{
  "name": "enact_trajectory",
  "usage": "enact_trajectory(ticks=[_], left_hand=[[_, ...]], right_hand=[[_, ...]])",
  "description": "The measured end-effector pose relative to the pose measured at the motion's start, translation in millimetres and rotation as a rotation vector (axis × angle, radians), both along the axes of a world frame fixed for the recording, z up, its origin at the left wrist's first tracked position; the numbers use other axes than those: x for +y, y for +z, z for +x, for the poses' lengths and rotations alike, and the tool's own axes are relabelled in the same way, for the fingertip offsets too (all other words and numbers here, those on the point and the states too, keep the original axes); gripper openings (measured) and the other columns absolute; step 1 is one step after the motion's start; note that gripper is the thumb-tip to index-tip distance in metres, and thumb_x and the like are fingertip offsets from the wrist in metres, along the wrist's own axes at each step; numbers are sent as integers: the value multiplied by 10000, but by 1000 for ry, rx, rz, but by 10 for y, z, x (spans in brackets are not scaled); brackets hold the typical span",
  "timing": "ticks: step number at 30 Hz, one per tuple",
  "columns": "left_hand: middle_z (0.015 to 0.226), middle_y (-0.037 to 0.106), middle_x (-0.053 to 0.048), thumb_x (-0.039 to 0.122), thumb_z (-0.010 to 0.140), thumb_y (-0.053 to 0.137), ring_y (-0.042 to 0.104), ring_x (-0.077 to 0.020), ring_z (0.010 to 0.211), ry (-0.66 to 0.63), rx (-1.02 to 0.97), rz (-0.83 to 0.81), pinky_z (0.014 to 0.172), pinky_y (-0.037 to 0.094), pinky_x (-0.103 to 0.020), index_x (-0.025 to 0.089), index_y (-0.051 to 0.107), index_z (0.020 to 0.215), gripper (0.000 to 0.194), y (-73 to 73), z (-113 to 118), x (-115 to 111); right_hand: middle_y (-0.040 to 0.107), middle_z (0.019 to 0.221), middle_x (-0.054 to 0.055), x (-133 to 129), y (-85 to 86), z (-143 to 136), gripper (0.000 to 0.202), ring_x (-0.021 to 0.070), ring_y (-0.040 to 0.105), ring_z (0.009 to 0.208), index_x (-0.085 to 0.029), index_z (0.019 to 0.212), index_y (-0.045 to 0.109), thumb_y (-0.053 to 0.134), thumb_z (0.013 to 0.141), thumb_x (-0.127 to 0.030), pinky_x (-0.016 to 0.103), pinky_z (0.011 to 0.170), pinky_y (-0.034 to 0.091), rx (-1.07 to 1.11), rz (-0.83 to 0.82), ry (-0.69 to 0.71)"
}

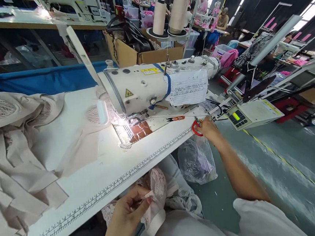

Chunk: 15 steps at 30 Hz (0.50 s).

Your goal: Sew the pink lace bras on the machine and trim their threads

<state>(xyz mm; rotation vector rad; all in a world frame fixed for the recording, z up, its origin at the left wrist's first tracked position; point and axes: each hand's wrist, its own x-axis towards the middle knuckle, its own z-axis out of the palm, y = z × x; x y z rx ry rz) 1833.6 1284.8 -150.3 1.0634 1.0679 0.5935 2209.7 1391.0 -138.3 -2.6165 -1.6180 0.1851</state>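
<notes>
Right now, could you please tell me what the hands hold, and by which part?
Left hand: fabric, pinched at its edge. Right hand: at the scissors; grip unclear.

Cloth [16,174] lies left of the sewing machine [132,85], a box [160,55] behind, probably scissors [194,129] before its right end.

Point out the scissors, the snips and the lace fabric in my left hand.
Scissors [193,129]: head view, on the red handle loop.
Snips [177,118]: head view, on the orange handle.
Lace fabric [159,184]: head view, on its lace band.
</notes>
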Motion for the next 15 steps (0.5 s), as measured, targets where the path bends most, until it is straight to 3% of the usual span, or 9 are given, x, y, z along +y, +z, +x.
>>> enact_trajectory(ticks=[3,6,9,10,12,13,15], left_hand=[[642,618,-18,538,810,697,505,-163,627,25,9,-2,597,351,-259,172,677,692,385,-13,-14,1],[641,572,-5,492,788,723,447,-146,623,75,47,23,582,316,-254,170,700,685,339,-9,2,21],[595,474,10,488,826,672,364,-136,581,37,87,73,545,272,-266,172,678,657,359,20,61,65],[570,418,20,496,847,641,326,-132,563,3,101,105,530,249,-270,174,652,631,389,34,83,84],[558,362,30,502,882,589,300,-130,552,-67,128,183,522,235,-268,178,624,628,413,71,113,124],[566,379,28,499,892,571,322,-133,559,-84,137,215,525,249,-262,180,622,644,408,95,116,145],[585,424,25,499,888,567,367,-134,576,-77,139,237,535,283,-248,181,589,649,398,152,91,194]], right_hand=[[632,1103,320,216,14,-63,412,379,641,1045,54,1235,483,603,924,-189,434,860,497,-8,90,-62],[548,1218,350,201,82,-274,259,395,557,1172,20,1152,540,516,950,-139,488,966,450,-20,189,-41],[586,1195,208,-58,122,-718,137,291,538,1196,-120,1048,598,490,983,-174,419,1031,431,38,240,149],[625,1119,131,-168,119,-896,84,235,574,1121,-175,962,612,532,975,-198,350,997,460,112,214,316],[643,1021,98,-365,98,-1230,124,219,582,1055,-192,874,602,545,978,-231,345,958,474,420,48,998],[646,960,73,-436,87,-1362,180,204,585,1023,-202,826,587,532,991,-248,336,943,473,547,-37,1218],[606,796,26,-512,87,-1522,308,174,585,883,-208,712,516,486,1013,-263,304,860,478,761,-143,1414]])
